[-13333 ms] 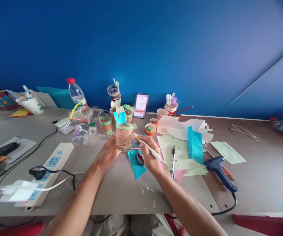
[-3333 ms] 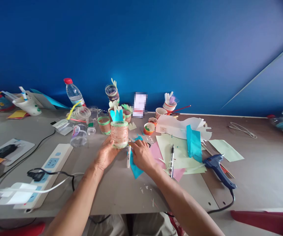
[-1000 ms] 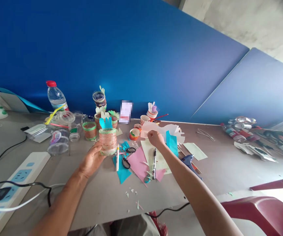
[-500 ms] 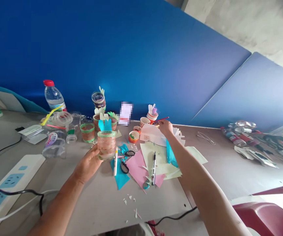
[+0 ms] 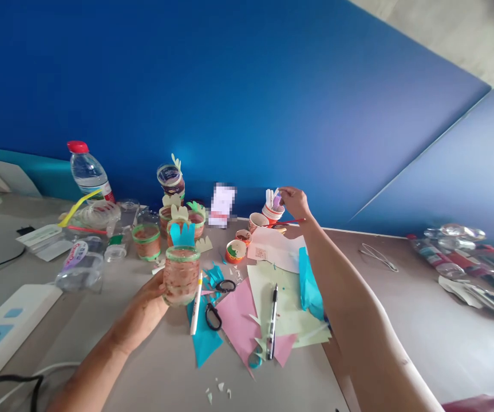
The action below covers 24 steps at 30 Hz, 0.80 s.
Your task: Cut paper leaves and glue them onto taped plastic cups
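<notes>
My left hand [image 5: 146,309] grips a clear jar smeared with brown [image 5: 181,277], its rim green. A blue scalloped paper cutout [image 5: 182,235] rises behind that rim. Farther back, my right hand [image 5: 295,201] has its fingers pinched beside white sticks [image 5: 269,198] and a purple item [image 5: 277,201] standing in stacked paper cups [image 5: 273,214]. What lies between those fingertips is too small to make out. A red thin-handled stick [image 5: 292,221] lies just below that hand. Under the right forearm is a crumpled blue sheet [image 5: 310,286].
Black-handled scissors [image 5: 213,316], a white marker [image 5: 196,303] and a black pen [image 5: 273,320] lie among pink paper [image 5: 240,320] and pale green paper [image 5: 289,309]. Brown-smeared jars [image 5: 147,243] stand behind. On the left are a red-capped bottle [image 5: 90,171] and a power strip [image 5: 10,326].
My right hand has risen from near the red stick to the white sticks in the stacked cups. The jar stays in my left hand, and the view has shifted slightly.
</notes>
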{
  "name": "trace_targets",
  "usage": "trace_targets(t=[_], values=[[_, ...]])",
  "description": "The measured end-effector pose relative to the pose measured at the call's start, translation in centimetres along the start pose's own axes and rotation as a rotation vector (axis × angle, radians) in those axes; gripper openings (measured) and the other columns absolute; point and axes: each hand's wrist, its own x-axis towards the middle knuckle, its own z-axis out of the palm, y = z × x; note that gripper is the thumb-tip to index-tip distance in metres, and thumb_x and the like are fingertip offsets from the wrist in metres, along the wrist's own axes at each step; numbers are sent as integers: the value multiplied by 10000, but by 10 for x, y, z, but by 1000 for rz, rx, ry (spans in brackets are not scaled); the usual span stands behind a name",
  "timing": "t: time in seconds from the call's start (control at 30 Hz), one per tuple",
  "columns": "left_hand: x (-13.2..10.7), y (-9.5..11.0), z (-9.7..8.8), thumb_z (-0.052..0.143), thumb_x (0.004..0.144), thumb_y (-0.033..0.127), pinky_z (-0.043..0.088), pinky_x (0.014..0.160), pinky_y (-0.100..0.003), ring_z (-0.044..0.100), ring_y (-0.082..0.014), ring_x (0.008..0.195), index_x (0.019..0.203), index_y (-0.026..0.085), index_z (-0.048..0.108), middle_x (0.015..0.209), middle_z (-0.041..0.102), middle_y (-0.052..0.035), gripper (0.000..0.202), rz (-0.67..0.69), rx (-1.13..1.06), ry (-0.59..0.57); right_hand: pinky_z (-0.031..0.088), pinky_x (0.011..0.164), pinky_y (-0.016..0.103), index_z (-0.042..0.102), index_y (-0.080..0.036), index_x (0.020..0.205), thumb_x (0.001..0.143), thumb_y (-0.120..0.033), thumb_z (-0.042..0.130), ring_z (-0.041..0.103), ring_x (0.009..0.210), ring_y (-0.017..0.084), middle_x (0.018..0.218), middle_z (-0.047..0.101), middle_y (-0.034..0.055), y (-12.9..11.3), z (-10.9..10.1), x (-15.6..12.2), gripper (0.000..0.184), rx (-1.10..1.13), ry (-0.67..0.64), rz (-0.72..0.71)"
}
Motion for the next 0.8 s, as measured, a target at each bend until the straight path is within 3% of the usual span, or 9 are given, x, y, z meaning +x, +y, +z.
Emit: trace_targets(t=[0.2, 0.37, 0.57, 0.8], values=[[-1, -2, 3, 605, 832, 393, 323, 1112, -514, 410, -360, 1348, 1299, 214, 557, 1404, 541, -110, 503, -108, -34, 56, 462, 764, 315, 603, -214, 1297, 856, -221, 481, 661, 871, 238, 998, 734, 103, -5, 0, 12, 457, -288, -182, -81], [-3, 0, 7, 642, 806, 409, 326, 1102, -516, 414, -362, 1344, 1315, 221, 533, 1407, 536, -116, 553, -123, 21, 100, 454, 722, 324, 520, -211, 1362, 890, -241, 455, 665, 854, 255, 955, 727, 126, -7, 0, 10, 477, -456, -249, -105], [-1, -4, 1, 659, 779, 428, 381, 1064, -457, 473, -338, 1302, 1257, 219, 566, 1366, 576, -108, 530, -80, 61, 157, 464, 709, 337, 571, -210, 1255, 879, -326, 476, 661, 865, 272, 943, 718, 123, -14, -7, 13, 405, -558, -236, -90], [-2, -3, -2, 671, 775, 418, 418, 1019, -437, 530, -318, 1239, 1240, 218, 521, 1310, 605, -116, 528, -30, 303, 219, 449, 637, 297, 664, -191, 1048, 769, -261, 589, 649, 809, 245, 944, 708, 115, -13, -6, 27, 297, -539, -191, 57]])
